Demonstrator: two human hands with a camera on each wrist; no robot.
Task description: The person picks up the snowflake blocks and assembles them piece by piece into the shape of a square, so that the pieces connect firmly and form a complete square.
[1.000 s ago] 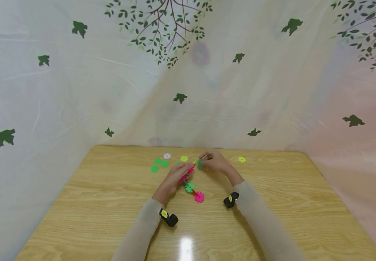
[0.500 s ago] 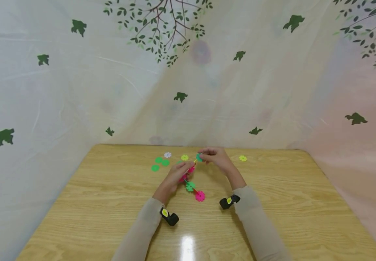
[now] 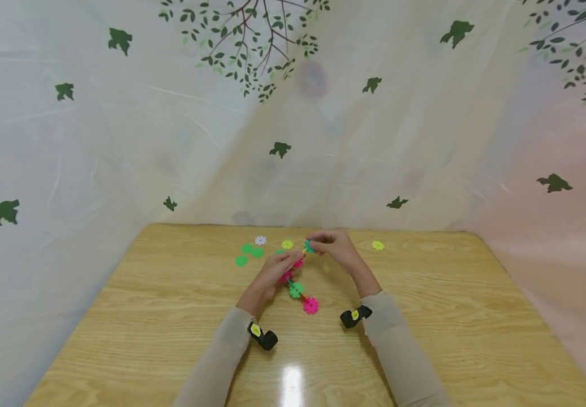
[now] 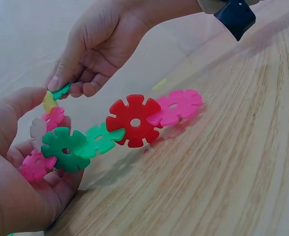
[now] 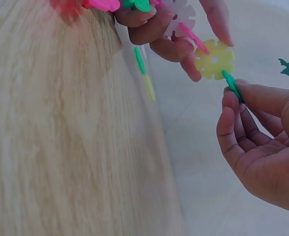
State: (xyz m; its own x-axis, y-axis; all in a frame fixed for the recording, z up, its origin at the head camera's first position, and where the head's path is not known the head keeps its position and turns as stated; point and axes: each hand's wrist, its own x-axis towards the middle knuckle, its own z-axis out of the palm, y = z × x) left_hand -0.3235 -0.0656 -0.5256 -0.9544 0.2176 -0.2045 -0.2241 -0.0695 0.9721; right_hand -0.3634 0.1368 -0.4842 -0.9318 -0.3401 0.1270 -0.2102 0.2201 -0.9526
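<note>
My left hand (image 3: 272, 272) grips a chain of flower-shaped interlocking discs. In the left wrist view, the chain's free end hangs out past the fingers: a dark green disc (image 4: 61, 160), a light green disc (image 4: 102, 142), a red disc (image 4: 120, 125) and a pink end disc (image 4: 186, 110). Near my left thumb and fingers, a yellow disc (image 5: 208, 66) sits at the other end, joined to a pink one beside a whitish disc (image 5: 184, 17). Between thumb and fingers my right hand (image 3: 341, 249) pinches a green disc (image 5: 234, 89), its edge meeting the yellow disc's rim.
On the wooden table (image 3: 425, 339), toward the back, lie several loose green discs (image 3: 241, 260), a white disc (image 3: 260, 240) and a yellow disc (image 3: 287, 244). Another yellow disc (image 3: 378, 245) lies right of my hands. A printed cloth (image 3: 211, 169) hangs behind the table.
My right hand has brought the green disc up and left against the yellow disc at the chain's end. The left hand has stayed nearly in place with the chain.
</note>
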